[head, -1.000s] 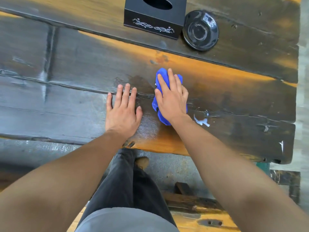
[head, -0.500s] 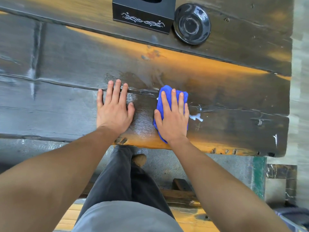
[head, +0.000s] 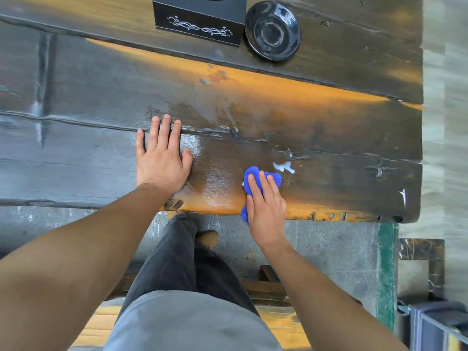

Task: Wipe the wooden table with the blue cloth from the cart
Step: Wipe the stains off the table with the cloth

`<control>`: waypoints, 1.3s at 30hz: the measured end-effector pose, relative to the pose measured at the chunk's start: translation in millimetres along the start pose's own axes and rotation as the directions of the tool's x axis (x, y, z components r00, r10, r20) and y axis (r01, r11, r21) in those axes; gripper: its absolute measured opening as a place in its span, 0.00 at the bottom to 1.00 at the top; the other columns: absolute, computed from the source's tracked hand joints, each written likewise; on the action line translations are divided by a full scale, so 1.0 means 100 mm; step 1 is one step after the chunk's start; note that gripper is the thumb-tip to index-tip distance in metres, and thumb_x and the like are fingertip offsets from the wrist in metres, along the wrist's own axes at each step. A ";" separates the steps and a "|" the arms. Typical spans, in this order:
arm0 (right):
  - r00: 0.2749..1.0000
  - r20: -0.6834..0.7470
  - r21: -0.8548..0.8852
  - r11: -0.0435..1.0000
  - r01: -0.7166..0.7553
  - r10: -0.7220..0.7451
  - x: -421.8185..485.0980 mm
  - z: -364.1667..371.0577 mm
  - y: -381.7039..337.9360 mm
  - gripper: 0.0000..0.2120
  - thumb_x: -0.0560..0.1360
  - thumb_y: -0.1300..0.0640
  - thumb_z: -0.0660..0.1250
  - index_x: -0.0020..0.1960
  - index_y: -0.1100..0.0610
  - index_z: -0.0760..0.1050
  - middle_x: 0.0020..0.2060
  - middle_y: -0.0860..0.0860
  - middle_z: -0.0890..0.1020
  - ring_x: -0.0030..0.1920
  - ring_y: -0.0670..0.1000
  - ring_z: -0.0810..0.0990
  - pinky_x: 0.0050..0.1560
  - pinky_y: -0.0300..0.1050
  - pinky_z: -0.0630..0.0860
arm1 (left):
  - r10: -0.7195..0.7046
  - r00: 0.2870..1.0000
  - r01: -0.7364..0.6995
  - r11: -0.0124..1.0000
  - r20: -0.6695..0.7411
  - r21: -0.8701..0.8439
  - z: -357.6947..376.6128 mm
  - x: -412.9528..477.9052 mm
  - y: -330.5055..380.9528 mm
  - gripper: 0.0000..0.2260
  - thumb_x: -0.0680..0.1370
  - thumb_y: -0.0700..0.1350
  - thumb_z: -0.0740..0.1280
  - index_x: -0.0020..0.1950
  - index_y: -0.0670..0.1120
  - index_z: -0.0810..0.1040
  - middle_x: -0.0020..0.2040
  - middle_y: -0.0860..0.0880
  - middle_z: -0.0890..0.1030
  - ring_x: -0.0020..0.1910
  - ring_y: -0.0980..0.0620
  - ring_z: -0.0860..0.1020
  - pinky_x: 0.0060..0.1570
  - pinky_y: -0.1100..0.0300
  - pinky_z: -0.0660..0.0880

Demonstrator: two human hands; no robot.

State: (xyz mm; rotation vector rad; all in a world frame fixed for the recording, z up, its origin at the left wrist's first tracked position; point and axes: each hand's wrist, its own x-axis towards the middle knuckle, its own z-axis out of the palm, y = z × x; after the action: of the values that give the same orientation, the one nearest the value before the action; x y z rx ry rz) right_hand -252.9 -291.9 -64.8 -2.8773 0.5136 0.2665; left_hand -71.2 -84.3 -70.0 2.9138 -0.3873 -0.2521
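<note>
The dark wooden table (head: 316, 127) fills the upper half of the head view, its planks worn orange in places. My right hand (head: 266, 201) presses the blue cloth (head: 253, 173) flat against the table's near edge, and a corner of the cloth hangs over that edge. A damp, shiny streak lies on the wood just left of the cloth. A small white smear (head: 283, 167) sits on the wood just beyond the cloth. My left hand (head: 162, 155) rests flat on the table with fingers spread, holding nothing.
A black tissue box (head: 200, 24) with silver scrollwork and a black saucer (head: 273, 30) stand at the far side of the table. The table's right end lies near a green post (head: 386, 272). A metal cart frame (head: 430, 325) shows at the lower right.
My right hand has drawn the blue cloth toward me, from the middle of the plank down to the near edge. My left hand has stayed planted on the table.
</note>
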 end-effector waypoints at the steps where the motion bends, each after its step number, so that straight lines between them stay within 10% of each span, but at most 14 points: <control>1: 1.000 0.009 0.026 1.000 -0.005 0.005 -0.10 -0.01 0.05 0.23 0.85 0.49 0.50 0.79 0.48 0.64 0.80 0.48 0.63 0.80 0.52 0.58 0.62 0.53 0.71 | -0.015 1.000 0.015 1.000 0.000 -0.019 0.00 0.01 0.02 0.30 0.82 0.57 0.51 0.84 0.50 0.55 0.85 0.48 0.54 0.85 0.47 0.48 0.81 0.39 0.46; 7: 0.981 0.139 0.097 0.983 -0.153 0.138 -0.56 -0.22 0.43 0.22 0.85 0.55 0.56 0.78 0.47 0.65 0.78 0.48 0.65 0.79 0.53 0.61 0.66 0.57 0.69 | 0.014 1.000 -0.016 0.984 -0.016 -0.177 0.04 0.01 0.52 0.31 0.80 0.52 0.56 0.83 0.49 0.58 0.85 0.48 0.55 0.85 0.46 0.50 0.81 0.40 0.47; 14: 0.969 -0.065 0.278 0.937 -0.212 0.239 0.30 -0.64 0.31 0.22 0.85 0.51 0.53 0.77 0.51 0.68 0.76 0.50 0.68 0.77 0.56 0.63 0.71 0.56 0.63 | 0.092 0.995 -0.092 0.996 -0.028 0.000 0.33 0.00 0.62 0.29 0.83 0.61 0.50 0.84 0.54 0.55 0.85 0.49 0.55 0.85 0.46 0.48 0.79 0.40 0.41; 25: 1.000 -0.008 -0.105 0.994 0.016 -0.017 1.58 -0.45 -0.01 0.29 0.82 0.37 0.48 0.82 0.43 0.55 0.82 0.48 0.54 0.82 0.55 0.49 0.77 0.56 0.56 | 0.086 0.994 -0.086 0.996 -0.069 0.001 0.34 -0.02 0.63 0.28 0.83 0.60 0.53 0.83 0.54 0.58 0.84 0.49 0.57 0.85 0.45 0.50 0.79 0.40 0.43; 39: 0.977 -0.104 -0.086 0.977 -0.196 0.187 0.92 -0.19 0.48 0.33 0.79 0.34 0.52 0.81 0.42 0.54 0.83 0.51 0.53 0.82 0.57 0.49 0.78 0.61 0.55 | 0.058 0.998 -0.058 0.998 -0.017 -0.022 0.27 -0.02 0.66 0.28 0.83 0.60 0.52 0.83 0.55 0.57 0.85 0.50 0.55 0.85 0.47 0.47 0.80 0.39 0.42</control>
State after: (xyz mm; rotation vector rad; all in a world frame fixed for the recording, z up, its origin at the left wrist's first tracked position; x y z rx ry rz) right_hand -182.5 -370.3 -74.4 -2.9462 0.8196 0.1879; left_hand -94.5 -150.9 -81.6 2.8751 -0.4629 -0.2230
